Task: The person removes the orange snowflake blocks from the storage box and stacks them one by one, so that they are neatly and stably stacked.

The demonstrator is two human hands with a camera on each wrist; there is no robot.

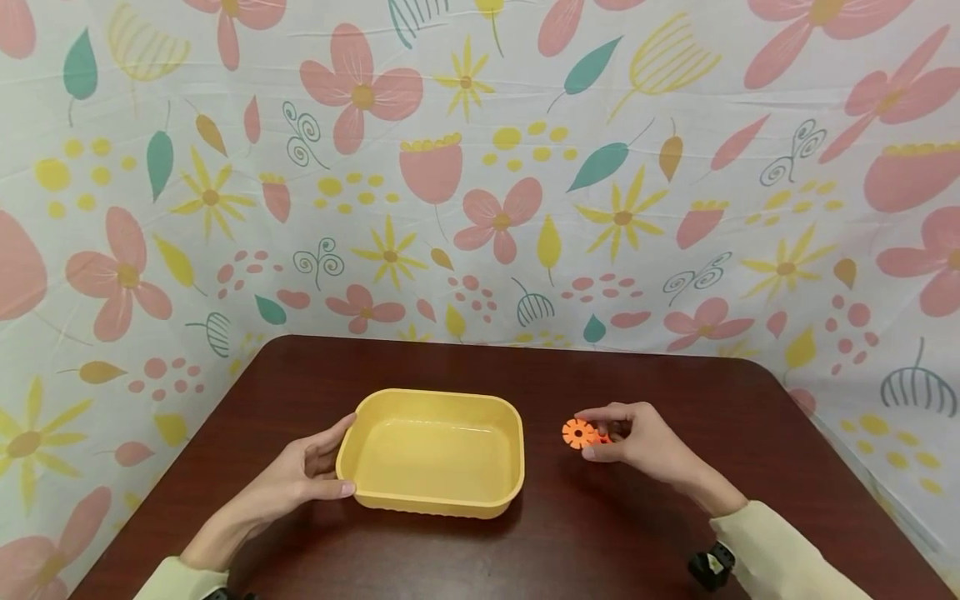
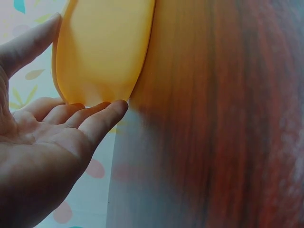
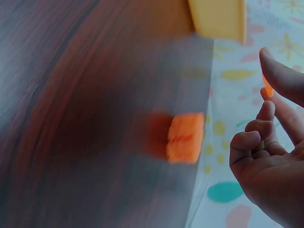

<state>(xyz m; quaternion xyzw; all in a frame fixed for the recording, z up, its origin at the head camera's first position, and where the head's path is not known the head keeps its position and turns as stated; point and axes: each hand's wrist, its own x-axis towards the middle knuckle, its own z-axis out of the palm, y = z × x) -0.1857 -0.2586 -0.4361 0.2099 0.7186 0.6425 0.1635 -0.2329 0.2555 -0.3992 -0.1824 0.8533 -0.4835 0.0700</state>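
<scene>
A yellow rectangular plastic bin (image 1: 431, 506) stands on the table, its inside bare. My left hand (image 1: 288, 483) holds the bin's left end, thumb at one corner and fingers against the end wall; the left wrist view shows the fingertips on the bin (image 2: 104, 47). To the bin's right, my right hand (image 1: 637, 442) pinches a flat orange notched disc (image 1: 577, 433) between thumb and index finger. Edge-on, that disc (image 3: 268, 86) shows in the right wrist view. A stubby orange stack with a ridged side (image 3: 186, 137) is on the table near this hand, blurred.
The dark reddish-brown table (image 1: 480, 558) has rounded far corners. A white cloth with flower and leaf prints (image 1: 480, 108) hangs behind it and at both sides. Each wrist wears a black strap device, the right one (image 1: 712, 567) seen more fully.
</scene>
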